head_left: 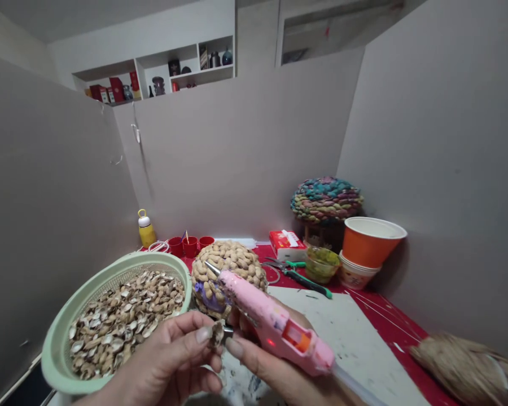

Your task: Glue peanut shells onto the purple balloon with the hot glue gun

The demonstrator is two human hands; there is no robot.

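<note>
My left hand (173,355) pinches a small shell piece (217,335), seemingly a peanut shell half, between thumb and fingers. In my right hand (275,366) is a pink hot glue gun (271,316), its metal nozzle pointing up and to the left and a red light glowing on its side. By the right thumb, a small shiny metal piece (227,331) touches or nearly touches the shell; its kind is not clear. Just beyond the hands stands a rounded form (232,256) covered in peanut shells, with purple showing low on its left side.
At left, a green basket (53,344) holds many shells. Pliers (307,282), a glass bowl (322,265), a tissue pack (285,242) and stacked paper buckets (370,248) are at right. Red cups (190,246) and a yellow bottle (146,231) stand behind. Grey partitions (237,152) enclose the table.
</note>
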